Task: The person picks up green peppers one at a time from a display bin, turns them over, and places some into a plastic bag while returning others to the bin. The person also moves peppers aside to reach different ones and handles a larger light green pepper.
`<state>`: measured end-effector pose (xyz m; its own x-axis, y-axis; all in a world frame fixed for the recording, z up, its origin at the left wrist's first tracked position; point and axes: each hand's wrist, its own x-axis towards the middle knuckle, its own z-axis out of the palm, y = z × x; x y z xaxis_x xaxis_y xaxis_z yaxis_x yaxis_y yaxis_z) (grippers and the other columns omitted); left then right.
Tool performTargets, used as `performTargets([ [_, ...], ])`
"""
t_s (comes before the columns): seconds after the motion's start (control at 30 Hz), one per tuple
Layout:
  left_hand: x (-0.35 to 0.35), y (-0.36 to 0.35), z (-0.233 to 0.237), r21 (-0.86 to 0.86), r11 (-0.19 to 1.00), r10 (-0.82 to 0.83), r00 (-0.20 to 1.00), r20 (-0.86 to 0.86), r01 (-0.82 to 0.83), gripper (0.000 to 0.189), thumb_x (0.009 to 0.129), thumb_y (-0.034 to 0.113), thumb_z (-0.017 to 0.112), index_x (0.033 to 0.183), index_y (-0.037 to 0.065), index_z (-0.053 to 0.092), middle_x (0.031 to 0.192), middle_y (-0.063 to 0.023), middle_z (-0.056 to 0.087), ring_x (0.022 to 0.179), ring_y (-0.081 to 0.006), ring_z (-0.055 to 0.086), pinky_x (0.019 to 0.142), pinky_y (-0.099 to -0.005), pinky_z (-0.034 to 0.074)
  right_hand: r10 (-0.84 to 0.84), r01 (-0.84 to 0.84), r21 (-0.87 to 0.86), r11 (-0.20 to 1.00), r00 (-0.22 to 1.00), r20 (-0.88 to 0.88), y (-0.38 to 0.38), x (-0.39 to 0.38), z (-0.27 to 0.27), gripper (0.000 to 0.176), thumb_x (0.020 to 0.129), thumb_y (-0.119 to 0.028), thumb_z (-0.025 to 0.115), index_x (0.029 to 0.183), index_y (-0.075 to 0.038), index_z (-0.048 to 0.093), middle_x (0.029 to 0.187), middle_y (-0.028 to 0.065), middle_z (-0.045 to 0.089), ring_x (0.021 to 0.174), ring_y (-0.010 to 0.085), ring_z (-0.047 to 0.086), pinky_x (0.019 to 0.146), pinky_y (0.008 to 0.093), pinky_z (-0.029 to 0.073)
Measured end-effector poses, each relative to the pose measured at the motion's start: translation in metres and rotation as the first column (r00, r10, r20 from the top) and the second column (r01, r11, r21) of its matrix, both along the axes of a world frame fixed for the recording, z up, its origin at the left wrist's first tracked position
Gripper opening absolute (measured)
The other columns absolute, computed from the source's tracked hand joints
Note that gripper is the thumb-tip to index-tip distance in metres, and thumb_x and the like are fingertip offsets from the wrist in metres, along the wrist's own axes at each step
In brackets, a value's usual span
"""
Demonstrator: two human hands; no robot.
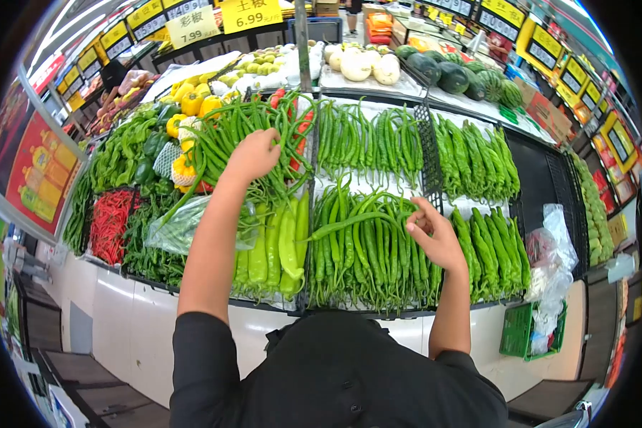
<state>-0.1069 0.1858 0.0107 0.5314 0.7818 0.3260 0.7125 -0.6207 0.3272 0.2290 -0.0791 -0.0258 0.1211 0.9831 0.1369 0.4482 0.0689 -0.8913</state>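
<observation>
My left hand (255, 153) is closed over a loose heap of long green chili peppers (225, 128), its fingertips partly hidden among them. My right hand (436, 239) has bent fingers at the end of one long green chili pepper (360, 220), which lies crosswise over a neat row of green chili peppers (378, 264). Under my left forearm is a clear plastic bag (175, 227), beside pale green peppers (272, 246). Behind my right hand, another row of green chilies (367, 139) fills a tray.
Red chilies (111, 217) and yellow bell peppers (190, 100) lie on the left. More green peppers (478, 160) are on the right, near a black divider (428, 150). A green basket (521, 332) with plastic bags hangs low at right. A metal post (303, 50) rises behind the stand.
</observation>
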Motion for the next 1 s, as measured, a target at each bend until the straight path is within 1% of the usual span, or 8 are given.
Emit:
performTargets([
  [0.2,0.038,0.062,-0.052,-0.118,0.927,0.318,0.913,-0.257,-0.356,0.044,0.089,0.033,0.062,0.121,0.005,0.053,0.12,-0.0218,0.06,0.11,-0.0393,0.061,0.091,-0.0493,0.051,-0.119,0.117,0.027,0.993,0.989,0.086,-0.073,-0.018,-0.002,0.051,0.086,-0.009,0.067,0.134,-0.001,0.052,0.093,0.0042,0.062,0.072,0.0107,0.053,0.066,0.0266,0.045],
  [0.43,0.038,0.077,-0.062,-0.204,0.885,0.36,0.893,-0.27,-0.419,0.045,0.094,0.036,0.052,0.121,0.0,0.053,0.121,-0.0251,0.062,0.112,-0.0396,0.062,0.094,-0.0488,0.05,-0.245,0.252,-0.056,0.966,0.964,0.104,-0.121,-0.037,-0.009,0.042,0.087,-0.01,0.067,0.127,-0.001,0.057,0.096,0.006,0.062,0.075,0.0141,0.056,0.068,0.0286,0.048],
  [0.67,0.019,0.145,-0.067,-0.396,0.87,0.458,0.78,0.427,-0.294,0.05,0.098,0.036,0.042,0.115,-0.009,0.054,0.114,-0.0373,0.059,0.111,-0.0488,0.057,0.096,-0.0511,0.042,-0.212,0.219,-0.023,0.975,0.961,0.179,-0.108,-0.05,-0.006,0.037,0.088,-0.011,0.066,0.123,0.0,0.06,0.094,0.0069,0.062,0.076,0.0151,0.057,0.068,0.0295,0.049],
  [0.77,0.017,0.133,-0.054,-0.208,0.952,0.305,0.66,0.687,-0.224,0.039,0.101,0.038,0.042,0.098,0.0,0.049,0.072,-0.009,0.053,0.054,-0.0191,0.05,0.047,-0.0357,0.041,-0.129,0.135,-0.023,0.991,0.977,0.169,-0.084,-0.055,-0.006,0.036,0.089,-0.012,0.066,0.123,0.0,0.06,0.092,0.0068,0.062,0.076,0.015,0.057,0.069,0.0292,0.049],
  [0.83,0.026,0.076,-0.029,-0.146,0.986,0.168,0.585,0.794,-0.085,0.03,0.103,0.035,0.042,0.095,0.006,0.044,0.07,-0.0018,0.047,0.051,-0.0136,0.043,0.044,-0.0301,0.037,-0.085,0.088,-0.012,0.996,0.987,0.139,-0.065,-0.06,-0.01,0.036,0.09,-0.014,0.066,0.123,0.0,0.06,0.092,0.0061,0.062,0.076,0.0135,0.057,0.069,0.0282,0.048],
  [0.87,0.03,0.038,-0.018,-0.301,0.953,0.229,0.591,0.773,0.024,0.033,0.104,0.035,0.04,0.102,0.002,0.045,0.075,-0.0093,0.051,0.068,-0.0213,0.051,0.064,-0.0399,0.045,-0.061,0.059,0.018,0.998,0.994,0.086,-0.054,-0.064,-0.012,0.036,0.091,-0.014,0.065,0.123,-0.001,0.06,0.093,0.0056,0.063,0.076,0.0128,0.056,0.069,0.0279,0.047],
  [0.93,0.045,-0.042,-0.012,-0.323,0.905,0.165,0.47,0.867,0.277,0.026,0.104,0.033,0.042,0.1,0.008,0.041,0.072,0.0005,0.046,0.059,-0.0105,0.043,0.051,-0.0277,0.038,-0.006,0.009,0.081,0.997,1.0,-0.028,-0.03,-0.075,-0.018,0.036,0.092,-0.015,0.065,0.124,-0.001,0.059,0.093,0.0045,0.063,0.076,0.0114,0.055,0.068,0.0273,0.047],
  [1.0,0.049,-0.108,-0.025,-0.402,0.85,0.149,0.576,0.804,0.341,0.027,0.105,0.032,0.041,0.107,0.006,0.043,0.078,-0.0024,0.05,0.066,-0.014,0.047,0.059,-0.0322,0.043,0.049,-0.033,0.122,0.992,0.991,-0.128,-0.008,-0.09,-0.023,0.037,0.093,-0.016,0.065,0.127,-0.002,0.058,0.098,0.0031,0.062,0.076,0.0095,0.054,0.068,0.026,0.045],
])
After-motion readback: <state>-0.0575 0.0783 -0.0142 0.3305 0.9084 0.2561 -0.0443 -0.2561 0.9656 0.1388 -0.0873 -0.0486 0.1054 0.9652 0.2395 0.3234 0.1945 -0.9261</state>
